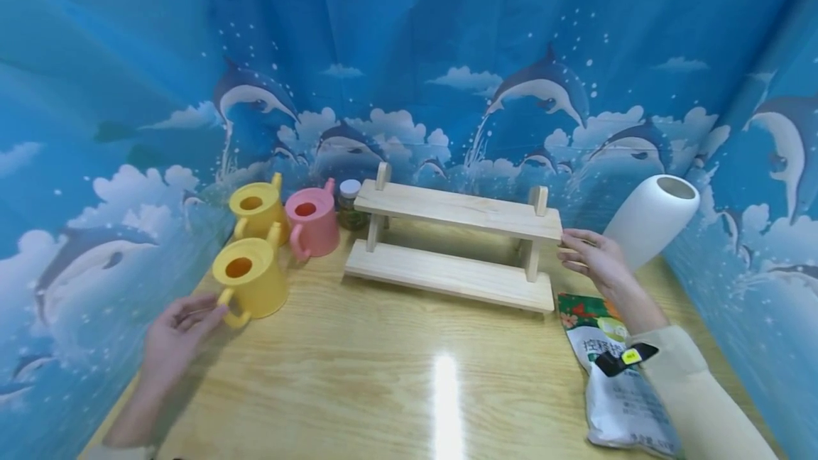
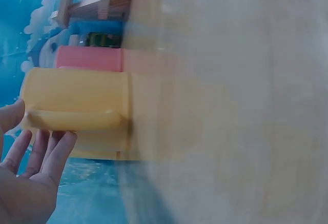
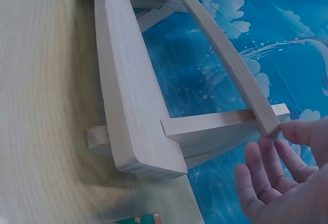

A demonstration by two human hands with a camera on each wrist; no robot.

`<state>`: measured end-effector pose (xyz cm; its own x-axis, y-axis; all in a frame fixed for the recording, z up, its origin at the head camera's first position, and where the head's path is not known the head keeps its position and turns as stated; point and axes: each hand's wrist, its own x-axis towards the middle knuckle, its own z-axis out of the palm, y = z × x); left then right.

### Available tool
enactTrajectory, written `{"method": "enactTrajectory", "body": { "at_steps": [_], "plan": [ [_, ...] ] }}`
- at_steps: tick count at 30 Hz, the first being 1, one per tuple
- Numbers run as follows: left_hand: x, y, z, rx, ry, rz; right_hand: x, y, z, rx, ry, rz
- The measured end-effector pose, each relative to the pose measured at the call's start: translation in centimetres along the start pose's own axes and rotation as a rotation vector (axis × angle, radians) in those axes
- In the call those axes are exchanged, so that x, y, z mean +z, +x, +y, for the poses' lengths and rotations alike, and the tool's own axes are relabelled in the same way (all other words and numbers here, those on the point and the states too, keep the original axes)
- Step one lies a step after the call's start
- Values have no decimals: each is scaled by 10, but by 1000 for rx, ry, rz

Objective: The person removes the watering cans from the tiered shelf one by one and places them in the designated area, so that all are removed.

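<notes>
At the left, my left hand (image 1: pixel 182 329) has its fingertips beside the handle of the front yellow watering can (image 1: pixel 255 279). In the left wrist view, the thumb and spread fingers lie around the upper part of that handle (image 2: pixel 77 120) without closing on it. My right hand (image 1: pixel 597 258) touches the right end of the upper board of a two-tier wooden plant stand (image 1: pixel 456 208). The right wrist view has the thumb and fingertips (image 3: pixel 267 144) against the board's end corner, loosely bent.
A second yellow watering can (image 1: pixel 257 201) and a pink one (image 1: pixel 319 222) stand behind, beside a white-lidded jar (image 1: pixel 350 206). Right of the stand is a white vase (image 1: pixel 645 218). A printed bag (image 1: pixel 626 403) lies under the right forearm. Dolphin-print curtains (image 1: pixel 409 55) enclose the table.
</notes>
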<state>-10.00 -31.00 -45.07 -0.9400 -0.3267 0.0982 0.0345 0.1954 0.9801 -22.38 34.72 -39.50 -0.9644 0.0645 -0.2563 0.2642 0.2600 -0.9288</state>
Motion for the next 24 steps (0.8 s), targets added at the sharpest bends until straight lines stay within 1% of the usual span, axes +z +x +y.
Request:
{"method": "enactTrajectory", "body": {
  "at_steps": [1,2,6,8,11,13,16,18,21,24],
  "plan": [
    [-1,2,4,7,4,10,0,-1,0,-6,-6,6],
    [-2,3,8,13,31,26,-1,-3,1,-14,-8,11],
    [-5,8,26,8,204,94,-3,-9,3,-31,-29,16],
    [-5,8,35,5,280,108,-5,-11,3,-37,-47,24],
    [-2,9,50,25,327,100,-5,-16,2,-59,-86,49],
    [3,11,60,56,346,72,-6,-20,-1,-81,-108,68],
    [15,16,72,114,371,14,-5,-28,-5,-132,-157,86],
    [26,20,78,148,368,-23,-3,-33,-10,-173,-201,96],
    [46,25,89,174,354,-82,5,-41,-18,-248,-285,109],
    [68,26,101,215,332,-132,16,-51,-26,-345,-373,125]
  ]
}}
